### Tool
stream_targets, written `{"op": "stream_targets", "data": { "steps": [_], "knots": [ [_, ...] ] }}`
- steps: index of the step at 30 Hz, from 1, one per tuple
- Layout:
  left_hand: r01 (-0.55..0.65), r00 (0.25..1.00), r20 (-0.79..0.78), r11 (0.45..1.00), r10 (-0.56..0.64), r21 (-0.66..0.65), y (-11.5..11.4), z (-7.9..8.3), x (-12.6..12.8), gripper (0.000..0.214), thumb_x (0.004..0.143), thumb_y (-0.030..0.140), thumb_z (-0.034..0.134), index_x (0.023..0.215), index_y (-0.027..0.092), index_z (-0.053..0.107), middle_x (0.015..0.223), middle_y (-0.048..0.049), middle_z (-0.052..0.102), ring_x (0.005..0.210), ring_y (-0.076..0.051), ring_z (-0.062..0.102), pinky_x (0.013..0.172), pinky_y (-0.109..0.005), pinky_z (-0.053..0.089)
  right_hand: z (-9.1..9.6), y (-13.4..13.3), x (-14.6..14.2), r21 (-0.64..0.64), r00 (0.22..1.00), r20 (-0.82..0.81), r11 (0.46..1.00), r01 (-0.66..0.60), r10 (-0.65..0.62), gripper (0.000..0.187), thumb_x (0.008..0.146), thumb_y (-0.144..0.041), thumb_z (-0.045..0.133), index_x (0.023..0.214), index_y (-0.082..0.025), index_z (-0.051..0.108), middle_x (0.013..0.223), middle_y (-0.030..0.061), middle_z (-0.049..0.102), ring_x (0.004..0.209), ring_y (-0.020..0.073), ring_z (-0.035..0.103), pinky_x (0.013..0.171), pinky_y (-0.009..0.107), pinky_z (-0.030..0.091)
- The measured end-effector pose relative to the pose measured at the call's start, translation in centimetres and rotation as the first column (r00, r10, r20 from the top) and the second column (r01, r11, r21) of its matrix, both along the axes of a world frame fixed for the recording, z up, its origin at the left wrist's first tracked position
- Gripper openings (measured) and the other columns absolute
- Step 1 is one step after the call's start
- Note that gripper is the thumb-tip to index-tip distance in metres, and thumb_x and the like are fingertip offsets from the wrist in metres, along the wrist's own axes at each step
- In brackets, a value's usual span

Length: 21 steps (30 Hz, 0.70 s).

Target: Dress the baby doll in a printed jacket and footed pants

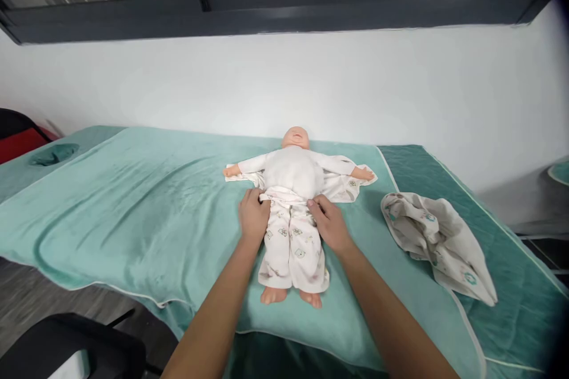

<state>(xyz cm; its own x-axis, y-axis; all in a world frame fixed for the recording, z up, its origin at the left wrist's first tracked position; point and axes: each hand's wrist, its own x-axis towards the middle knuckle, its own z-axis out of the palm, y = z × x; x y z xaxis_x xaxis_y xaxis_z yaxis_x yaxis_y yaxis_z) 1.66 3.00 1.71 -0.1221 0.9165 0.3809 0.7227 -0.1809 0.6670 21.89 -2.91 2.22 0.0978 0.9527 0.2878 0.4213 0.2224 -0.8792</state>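
Observation:
A baby doll (294,167) lies on its back in the head view, arms spread wide and head toward the wall. White printed trousers (291,249) cover its legs, with the bare feet showing below the cuffs. My left hand (255,216) is closed on the trousers' waistband at one hip. At the other hip, my right hand (329,224) pinches the waistband between thumb and fingers. A white printed shirt (344,187) is spread open beneath the doll's arms and back. The doll's torso and arms are white.
Under the doll a light green sheet (146,207) covers a massage bed with a face hole (54,154). A crumpled printed cloth (438,243) lies to the right. Behind stands a white wall (222,83) below a window. A black chair (75,343) is at lower left.

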Motion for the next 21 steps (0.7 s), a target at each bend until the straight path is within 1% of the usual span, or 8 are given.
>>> {"op": "stream_targets", "data": {
  "steps": [3, 7, 11, 15, 18, 21],
  "knots": [
    [0.046, 0.996, 0.07, 0.998, -0.048, 0.036, 0.6, -0.2, 0.2, 0.016, 0.076, 0.012, 0.047, 0.085, 0.022, 0.057, 0.091, -0.0037, 0.061, 0.091, -0.021, 0.057, 0.084, -0.032, 0.043, 0.1, 0.5, 0.1, -0.017, 0.996, -0.044, 0.997, -0.079, 0.078, 0.032, 0.094, -0.053, 0.052, 0.083, -0.022, 0.049, 0.064, -0.0059, 0.044, 0.062, 0.0131, 0.045, 0.061, 0.026, 0.035],
    [0.08, 0.992, 0.096, 0.995, -0.086, 0.062, 2.2, 0.0, 0.7, 0.015, 0.076, 0.011, 0.047, 0.082, 0.022, 0.055, 0.09, -0.0037, 0.06, 0.092, -0.021, 0.057, 0.083, -0.033, 0.044, 0.3, 1.5, 0.5, -0.049, 0.993, -0.05, 0.993, -0.111, 0.109, 0.032, 0.086, -0.052, 0.063, 0.09, -0.023, 0.05, 0.072, -0.0054, 0.047, 0.067, 0.0137, 0.044, 0.062, 0.026, 0.036],
    [0.103, 0.99, 0.088, 0.992, -0.11, 0.079, 4.8, 0.4, 1.3, 0.018, 0.076, 0.01, 0.047, 0.086, 0.022, 0.055, 0.094, -0.004, 0.059, 0.095, -0.021, 0.057, 0.087, -0.032, 0.045, 0.6, 3.6, 0.5, -0.065, 0.999, -0.006, 0.997, -0.041, 0.04, 0.035, 0.082, -0.052, 0.066, 0.089, -0.023, 0.049, 0.074, -0.005, 0.048, 0.069, 0.0141, 0.045, 0.064, 0.026, 0.037],
    [0.085, 0.995, 0.04, 0.991, -0.09, 0.106, 6.8, 0.7, 1.7, 0.022, 0.077, 0.01, 0.05, 0.092, 0.023, 0.058, 0.102, -0.0048, 0.06, 0.101, -0.022, 0.056, 0.09, -0.033, 0.045, 0.6, 5.6, 0.1, -0.023, 0.996, 0.044, 0.997, 0.077, -0.076, 0.035, 0.081, -0.054, 0.066, 0.087, -0.022, 0.051, 0.073, -0.0045, 0.049, 0.069, 0.0146, 0.045, 0.064, 0.027, 0.037],
    [0.114, 0.993, 0.004, 0.977, -0.117, 0.181, 6.9, 1.0, 1.5, 0.024, 0.076, 0.008, 0.05, 0.093, 0.022, 0.061, 0.104, -0.0062, 0.06, 0.108, -0.024, 0.054, 0.098, -0.037, 0.043, 0.4, 6.1, -0.1, -0.005, 0.99, 0.057, 0.991, 0.13, -0.13, 0.035, 0.082, -0.054, 0.064, 0.087, -0.022, 0.052, 0.073, -0.0042, 0.051, 0.068, 0.0147, 0.046, 0.065, 0.027, 0.038],
    [0.167, 0.983, 0.042, 0.964, -0.179, 0.208, 5.4, 1.1, 1.0, 0.017, 0.078, 0.011, 0.054, 0.089, 0.021, 0.063, 0.112, -0.0071, 0.059, 0.115, -0.024, 0.053, 0.105, -0.038, 0.041, 0.3, 5.8, -0.1, -0.006, 0.989, 0.056, 0.99, 0.141, -0.14, 0.035, 0.083, -0.055, 0.063, 0.088, -0.022, 0.054, 0.073, -0.0039, 0.052, 0.067, 0.015, 0.047, 0.064, 0.027, 0.038]
  ]
}}
